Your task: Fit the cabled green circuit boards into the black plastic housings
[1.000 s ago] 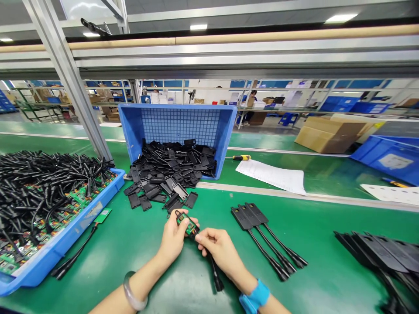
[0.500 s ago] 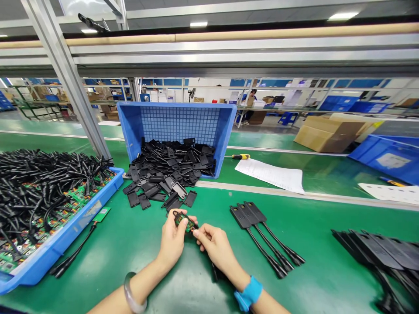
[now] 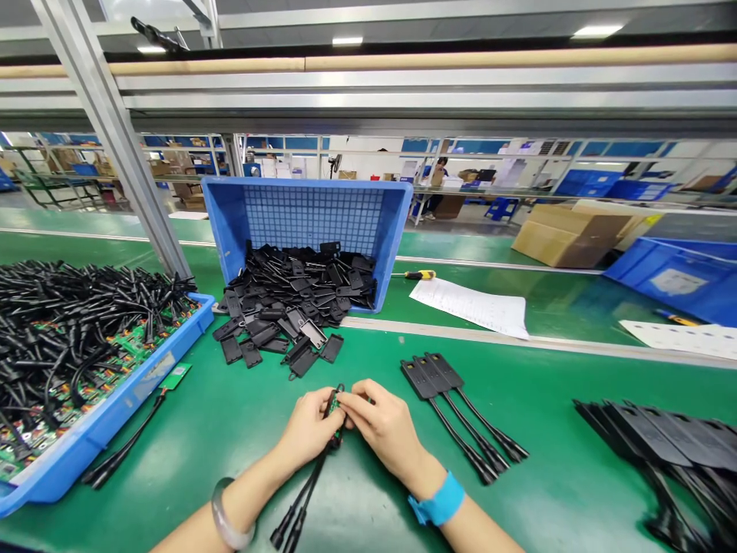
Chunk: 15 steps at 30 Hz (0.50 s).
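The person's left hand (image 3: 315,421) was clamped on a slim black plastic case with a green circuit board (image 3: 335,405); the right hand (image 3: 385,422) touched its upper end, whether pinching or only pressing could not be told. The case's forked black rubbery cable (image 3: 308,495) trailed below the hands. It was probably light and stiff-shelled, with a fragile board and a pliant cable, best gripped by the case's edges. Right of the right hand, three flat black cased units (image 3: 431,375) lay on the glossy green worktop (image 3: 230,438).
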Each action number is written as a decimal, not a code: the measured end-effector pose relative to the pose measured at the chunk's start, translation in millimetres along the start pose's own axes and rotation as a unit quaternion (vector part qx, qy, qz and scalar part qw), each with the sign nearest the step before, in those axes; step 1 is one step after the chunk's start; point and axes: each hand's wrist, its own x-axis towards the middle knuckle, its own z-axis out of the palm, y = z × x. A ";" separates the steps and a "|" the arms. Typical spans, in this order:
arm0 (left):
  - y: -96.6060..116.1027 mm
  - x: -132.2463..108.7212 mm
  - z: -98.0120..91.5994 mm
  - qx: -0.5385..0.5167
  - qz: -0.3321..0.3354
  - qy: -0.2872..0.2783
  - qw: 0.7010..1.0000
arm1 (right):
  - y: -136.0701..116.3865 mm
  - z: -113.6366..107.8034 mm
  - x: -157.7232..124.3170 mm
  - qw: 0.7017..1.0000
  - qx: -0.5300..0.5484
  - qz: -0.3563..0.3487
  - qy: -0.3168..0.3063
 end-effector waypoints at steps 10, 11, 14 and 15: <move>7.0 -1.2 -2.6 0.132 0.021 -0.021 0.991 | 2.0 0.7 -1.1 0.998 0.055 0.012 -0.017; 8.0 -1.9 -2.5 0.144 0.021 -0.022 0.989 | 2.6 0.3 -1.3 0.998 0.057 0.016 -0.022; 10.7 -3.7 -2.4 0.174 0.022 -0.030 0.984 | 4.8 -1.6 -0.5 0.998 0.052 0.012 -0.041; 11.5 -4.0 -2.6 0.179 0.019 -0.034 0.983 | 5.5 -2.3 0.2 0.998 0.042 0.003 -0.050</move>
